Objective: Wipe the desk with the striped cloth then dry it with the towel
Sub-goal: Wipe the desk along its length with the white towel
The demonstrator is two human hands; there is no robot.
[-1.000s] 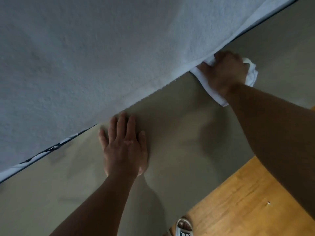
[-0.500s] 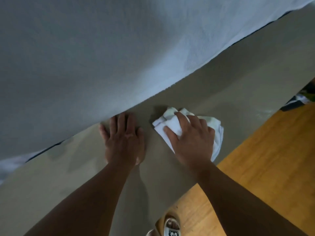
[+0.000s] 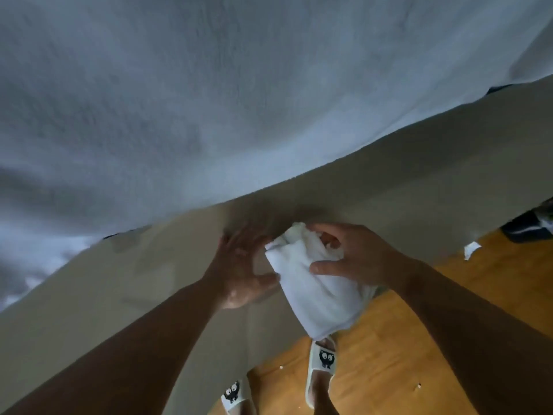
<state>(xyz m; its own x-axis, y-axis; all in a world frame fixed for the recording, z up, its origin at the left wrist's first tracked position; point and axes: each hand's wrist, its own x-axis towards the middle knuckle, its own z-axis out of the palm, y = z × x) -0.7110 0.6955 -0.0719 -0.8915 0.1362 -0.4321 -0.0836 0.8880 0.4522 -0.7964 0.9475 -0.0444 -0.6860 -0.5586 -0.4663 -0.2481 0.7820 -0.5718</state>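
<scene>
Right hand (image 3: 359,259) is gripping the bunched white towel (image 3: 311,283) just above the near edge of the desk (image 3: 119,289) while left hand (image 3: 242,271) is lying open against its left side, and the tail, hanging over the wooden floor (image 3: 419,339), is likely to drop if that grip is loosening.

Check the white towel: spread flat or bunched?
Bunched: the right hand grips the towel in a crumpled wad, lower end hanging loose.
</scene>
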